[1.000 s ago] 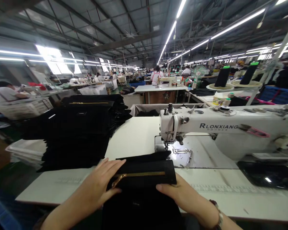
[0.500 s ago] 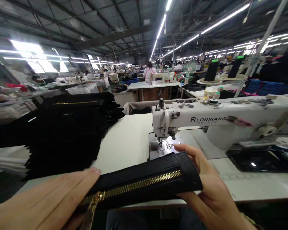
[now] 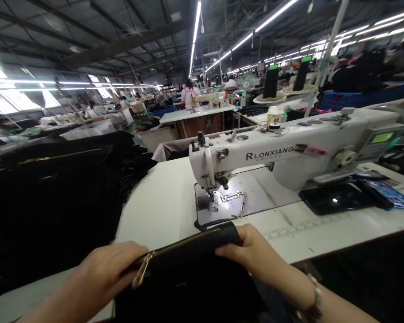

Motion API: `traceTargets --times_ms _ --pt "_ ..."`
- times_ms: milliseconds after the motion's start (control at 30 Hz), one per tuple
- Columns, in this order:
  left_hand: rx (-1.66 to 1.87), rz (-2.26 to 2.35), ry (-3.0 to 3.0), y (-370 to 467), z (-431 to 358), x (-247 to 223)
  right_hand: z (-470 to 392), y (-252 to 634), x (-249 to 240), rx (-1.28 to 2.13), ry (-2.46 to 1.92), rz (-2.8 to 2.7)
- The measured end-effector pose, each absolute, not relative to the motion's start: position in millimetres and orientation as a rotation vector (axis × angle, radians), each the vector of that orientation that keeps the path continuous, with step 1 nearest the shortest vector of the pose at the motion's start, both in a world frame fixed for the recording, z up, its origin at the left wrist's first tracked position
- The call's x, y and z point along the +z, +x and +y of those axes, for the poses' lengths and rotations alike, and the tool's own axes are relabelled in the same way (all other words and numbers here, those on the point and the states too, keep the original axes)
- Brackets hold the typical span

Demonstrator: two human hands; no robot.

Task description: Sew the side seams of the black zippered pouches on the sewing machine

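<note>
Between my two hands is a black leather-like bag panel point(image 3: 195, 278) with a gold zipper point(image 3: 188, 240) along its upper edge. My left hand point(image 3: 111, 269) is closed on the panel's left end, beside the dangling gold zipper pull point(image 3: 143, 271). At the other end, my right hand point(image 3: 251, 246) pinches the corner, thumb on the near face and fingers behind. The panel's lower part hangs down toward my lap. Just beyond it stands a white sewing machine point(image 3: 269, 152), its needle and presser foot point(image 3: 212, 195) over a metal plate point(image 3: 249, 202).
A tall stack of black panels point(image 3: 54, 206) rises at the left of the white table point(image 3: 155, 202). A dark phone-like slab point(image 3: 336, 197) and a blue packet point(image 3: 395, 195) lie under the machine's right side. Black thread cones point(image 3: 271, 83) stand behind. A person point(image 3: 190, 96) sits farther back.
The panel has tipped so its zipper edge faces up and its broad face shows toward me. Both hands are lower, and my view has turned right.
</note>
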State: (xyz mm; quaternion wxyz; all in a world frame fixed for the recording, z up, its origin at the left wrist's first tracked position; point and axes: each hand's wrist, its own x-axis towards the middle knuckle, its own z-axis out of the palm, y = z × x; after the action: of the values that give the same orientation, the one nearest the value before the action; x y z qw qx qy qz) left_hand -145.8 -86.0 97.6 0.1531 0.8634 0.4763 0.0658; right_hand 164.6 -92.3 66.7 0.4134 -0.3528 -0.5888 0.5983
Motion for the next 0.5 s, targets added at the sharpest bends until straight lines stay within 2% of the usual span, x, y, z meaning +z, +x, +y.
traceTargets --times_ms 67,100,267,500 --pt "-0.061 1.355 2.247 -120 -61 100 -81 152 50 1.443 -0.977 -1.474" --pt "-0.079 1.348 2.187 -107 -52 101 -78 147 44 1.381 -1.028 -1.499" --pt "0.099 1.115 2.116 -51 -37 103 -76 133 45 1.098 -1.050 -1.672" --pt "0.238 1.135 1.900 -40 -38 111 -76 159 57 1.341 -1.012 -1.851"
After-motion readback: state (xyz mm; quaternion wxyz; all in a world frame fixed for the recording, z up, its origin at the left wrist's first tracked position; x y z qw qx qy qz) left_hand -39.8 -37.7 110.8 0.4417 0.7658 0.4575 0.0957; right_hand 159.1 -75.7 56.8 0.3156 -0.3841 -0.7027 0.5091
